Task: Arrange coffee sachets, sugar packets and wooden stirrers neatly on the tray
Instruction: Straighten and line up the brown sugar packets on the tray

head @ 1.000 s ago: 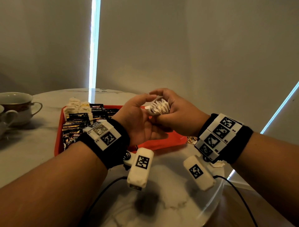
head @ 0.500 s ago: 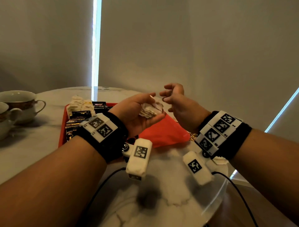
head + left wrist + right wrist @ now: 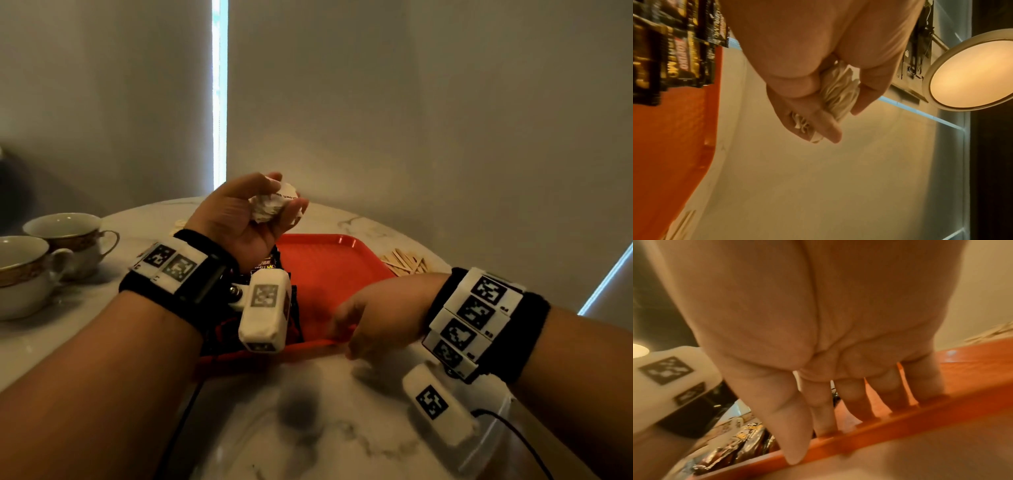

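My left hand (image 3: 286,192) is raised above the far left of the red tray (image 3: 329,260) and grips a crumpled bunch of white sugar packets (image 3: 269,209). The left wrist view shows the sugar packets (image 3: 838,91) squeezed between thumb and fingers. My right hand (image 3: 346,339) is low at the tray's near rim (image 3: 900,418), with fingers (image 3: 853,402) inside the rim and the thumb outside, pinching it. Black coffee sachets (image 3: 269,265) lie on the tray's left half, mostly hidden by my left wrist. Wooden stirrers (image 3: 407,263) lie in a loose pile on the table, right of the tray.
Two gold-rimmed cups (image 3: 68,236) stand on the marble table (image 3: 308,428) at the left. The tray's right half shows bare red. The round table's edge curves close at the right, with a wall behind. A cable trails from each wrist camera.
My right hand let go of the packets and dropped to the tray's near rim. My left hand rose with the whole bunch. The stirrers came into view.
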Motion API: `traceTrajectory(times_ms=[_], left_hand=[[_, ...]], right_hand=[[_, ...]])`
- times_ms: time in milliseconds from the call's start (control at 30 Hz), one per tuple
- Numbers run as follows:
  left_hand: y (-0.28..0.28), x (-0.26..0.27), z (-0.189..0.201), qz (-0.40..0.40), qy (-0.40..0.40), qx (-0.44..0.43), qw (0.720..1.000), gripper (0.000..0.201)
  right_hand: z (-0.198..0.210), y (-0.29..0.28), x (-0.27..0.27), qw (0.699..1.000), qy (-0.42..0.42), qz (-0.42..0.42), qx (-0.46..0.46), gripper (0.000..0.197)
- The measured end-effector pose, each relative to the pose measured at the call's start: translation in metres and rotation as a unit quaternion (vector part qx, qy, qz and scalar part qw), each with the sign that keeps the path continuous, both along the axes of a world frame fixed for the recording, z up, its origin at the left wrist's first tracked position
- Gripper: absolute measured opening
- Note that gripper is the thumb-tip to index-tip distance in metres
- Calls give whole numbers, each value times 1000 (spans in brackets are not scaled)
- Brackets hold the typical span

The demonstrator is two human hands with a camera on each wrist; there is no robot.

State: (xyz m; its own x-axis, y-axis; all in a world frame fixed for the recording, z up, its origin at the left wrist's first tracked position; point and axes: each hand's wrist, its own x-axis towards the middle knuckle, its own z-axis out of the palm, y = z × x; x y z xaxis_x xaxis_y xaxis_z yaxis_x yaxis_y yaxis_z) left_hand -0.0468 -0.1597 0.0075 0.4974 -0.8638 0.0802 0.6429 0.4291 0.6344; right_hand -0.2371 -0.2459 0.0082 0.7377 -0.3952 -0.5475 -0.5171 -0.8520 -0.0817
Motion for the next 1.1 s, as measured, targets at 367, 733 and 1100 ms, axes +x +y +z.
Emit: traceTrajectory(times_ms=[367, 733, 1100], left_hand=[[-1, 1, -1, 4, -14, -17, 1000, 28], [0, 24, 13, -3, -98, 58, 993, 38], [3, 48, 6, 27, -154, 23, 988, 25]], right_hand=[[12, -2, 7, 999, 19, 35, 33, 30], [40, -57, 80, 771, -460, -206, 389, 66], [-1, -49, 142, 643, -555, -119, 514, 32]])
